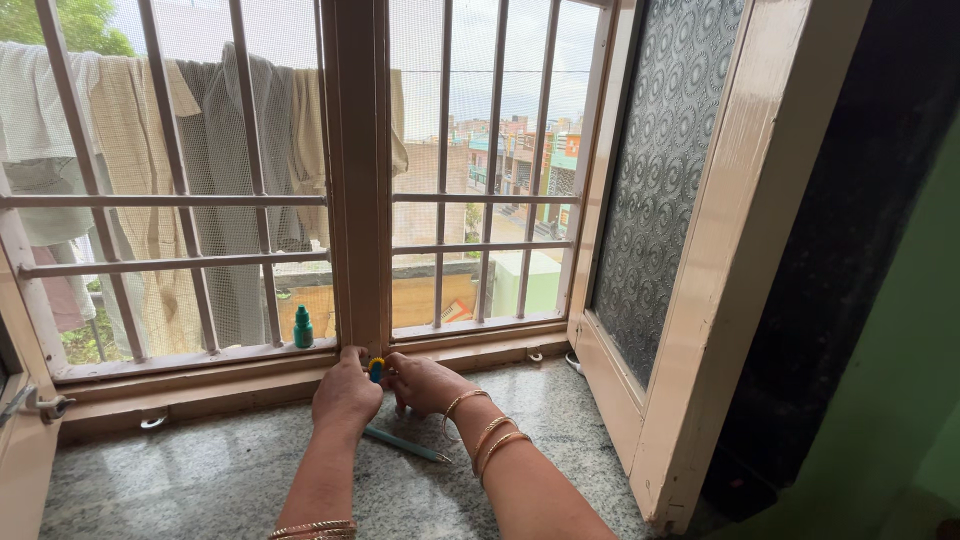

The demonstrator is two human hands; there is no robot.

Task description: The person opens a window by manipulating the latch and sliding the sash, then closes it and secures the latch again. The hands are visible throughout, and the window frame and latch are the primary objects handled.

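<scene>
- Head view looks down on a speckled granite sill (200, 470) below a barred, meshed window (200, 180).
- Left hand (346, 392) and right hand (425, 383) meet at the sill's back edge, at the foot of the central wooden post (358, 170). Both are closed around a small blue and yellow tool (376, 367), pinched between the fingertips and set against the post's base.
- How much of the work at the post is done cannot be told; the tool is in contact and the hands are mid-job, with nothing visibly finished.
- A teal pen-like stick (405, 444) lies on the sill just below the right wrist, unused.
- A small green bottle (303, 327) stands on the window's lower frame left of the post, near the left hand.
- Room: the sill is open to the left and toward its front edge; on the right, the open shutter with patterned glass (660, 170) hems in the right forearm's side.
</scene>
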